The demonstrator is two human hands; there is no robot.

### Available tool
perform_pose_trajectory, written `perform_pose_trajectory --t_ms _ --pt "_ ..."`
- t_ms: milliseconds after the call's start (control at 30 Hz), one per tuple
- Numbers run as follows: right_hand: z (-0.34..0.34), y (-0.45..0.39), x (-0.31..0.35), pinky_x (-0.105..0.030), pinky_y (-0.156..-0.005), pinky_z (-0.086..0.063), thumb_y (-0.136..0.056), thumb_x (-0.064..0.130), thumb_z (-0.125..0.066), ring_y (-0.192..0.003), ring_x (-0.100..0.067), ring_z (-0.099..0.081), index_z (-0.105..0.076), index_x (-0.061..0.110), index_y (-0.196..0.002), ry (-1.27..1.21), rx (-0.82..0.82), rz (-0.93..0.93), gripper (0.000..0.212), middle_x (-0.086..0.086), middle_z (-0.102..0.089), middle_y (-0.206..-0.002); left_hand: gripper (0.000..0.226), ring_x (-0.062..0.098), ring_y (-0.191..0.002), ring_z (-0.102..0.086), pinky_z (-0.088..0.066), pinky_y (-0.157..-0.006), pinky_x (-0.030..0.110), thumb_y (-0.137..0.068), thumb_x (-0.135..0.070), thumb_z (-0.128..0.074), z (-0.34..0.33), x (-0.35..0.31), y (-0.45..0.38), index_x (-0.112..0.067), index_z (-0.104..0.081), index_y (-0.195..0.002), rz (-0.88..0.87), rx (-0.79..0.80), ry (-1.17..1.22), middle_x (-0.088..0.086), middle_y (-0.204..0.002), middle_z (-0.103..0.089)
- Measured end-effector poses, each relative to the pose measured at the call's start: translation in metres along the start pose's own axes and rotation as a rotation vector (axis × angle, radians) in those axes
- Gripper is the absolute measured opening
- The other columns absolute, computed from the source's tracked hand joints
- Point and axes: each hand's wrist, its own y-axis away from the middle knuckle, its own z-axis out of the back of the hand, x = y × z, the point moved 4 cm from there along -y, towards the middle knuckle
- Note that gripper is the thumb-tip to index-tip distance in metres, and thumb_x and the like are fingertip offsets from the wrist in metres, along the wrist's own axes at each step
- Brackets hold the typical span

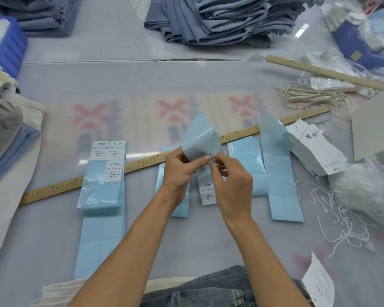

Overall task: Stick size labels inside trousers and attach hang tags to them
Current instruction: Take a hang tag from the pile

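My left hand (179,168) grips a curling pale-blue backing strip (201,136) just above the table's middle. My right hand (232,185) pinches a small piece at the strip's lower edge, between thumb and forefinger. Below the hands lies a white size label (206,193) marked 1103# M. More blue label strips (102,196) with white XS labels lie at the left, and others (279,180) lie at the right. A stack of white hang tags (317,149) tied with string sits at the right. Jeans (211,289) lie at the near edge.
A long wooden ruler (75,183) crosses the table under the strips; a second ruler (324,72) lies far right. Loose strings (346,220) and a clear bag (364,191) sit at the right. Folded trousers (222,18) are stacked at the back, and others (7,134) at the left.
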Motion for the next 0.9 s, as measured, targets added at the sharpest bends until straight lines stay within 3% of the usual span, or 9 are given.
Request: perform_pose_trajectory --t_ms 133,300,467,700,767,900 --pt "-0.001 0.000 0.002 -0.040 -0.076 -0.060 -0.093 0.008 -0.072 -0.084 -0.024 -0.070 -0.074 0.005 -0.108 0.048 -0.018 0.031 0.016 -0.007 -0.074 -0.097 0.028 0.021 -0.087 -0.075 -0.058 -0.070 0.027 -0.086 -0.004 -0.077 -0.002 0.000 0.001 -0.014 -0.073 -0.113 0.035 -0.038 0.014 0.013 -0.100 -0.078" --pt "-0.001 -0.005 -0.003 -0.041 -0.074 -0.058 -0.092 0.011 -0.073 -0.080 -0.021 -0.069 -0.076 0.008 -0.102 0.035 0.007 -0.008 0.010 -0.003 -0.075 -0.092 0.030 0.021 -0.087 -0.075 -0.060 -0.081 0.036 -0.091 -0.005 -0.072 -0.002 0.005 0.002 -0.011 -0.068 -0.121 0.087 -0.049 -0.005 0.010 -0.100 -0.079" --pt "-0.003 -0.012 -0.016 -0.027 -0.076 -0.058 -0.091 0.013 -0.074 -0.079 -0.008 -0.068 -0.078 0.016 -0.099 -0.064 0.110 -0.100 0.009 0.006 -0.076 -0.091 0.028 0.019 -0.081 -0.075 -0.058 -0.067 0.026 -0.093 -0.006 -0.071 0.002 0.007 0.001 -0.010 -0.067 -0.120 0.098 -0.056 -0.023 0.009 -0.095 -0.079" --pt "-0.001 -0.016 -0.024 -0.008 -0.070 -0.049 -0.090 0.012 -0.072 -0.079 0.002 -0.067 -0.077 0.023 -0.091 -0.111 0.173 -0.185 0.012 0.021 -0.070 -0.080 0.027 0.024 -0.090 -0.076 -0.062 -0.079 0.034 -0.093 -0.008 -0.071 0.005 0.011 0.000 -0.013 -0.068 -0.119 0.091 -0.033 -0.025 0.010 -0.100 -0.079" --pt "0.001 -0.017 -0.026 -0.012 -0.071 -0.050 -0.089 0.013 -0.073 -0.077 -0.001 -0.067 -0.074 0.024 -0.084 -0.147 0.165 -0.251 0.013 0.018 -0.071 -0.077 0.027 0.024 -0.090 -0.076 -0.062 -0.079 0.035 -0.093 -0.009 -0.071 0.005 0.011 0.000 -0.013 -0.068 -0.119 0.095 -0.044 -0.017 0.011 -0.100 -0.079" --pt "0.006 -0.012 -0.031 -0.034 -0.075 -0.059 -0.089 0.010 -0.071 -0.074 -0.016 -0.069 -0.074 0.015 -0.085 -0.358 0.169 -0.511 0.007 0.001 -0.073 -0.076 0.025 0.025 -0.093 -0.075 -0.062 -0.074 0.036 -0.094 -0.008 -0.070 0.006 0.013 0.000 -0.011 -0.068 -0.119 0.105 -0.112 -0.008 0.011 -0.102 -0.078"
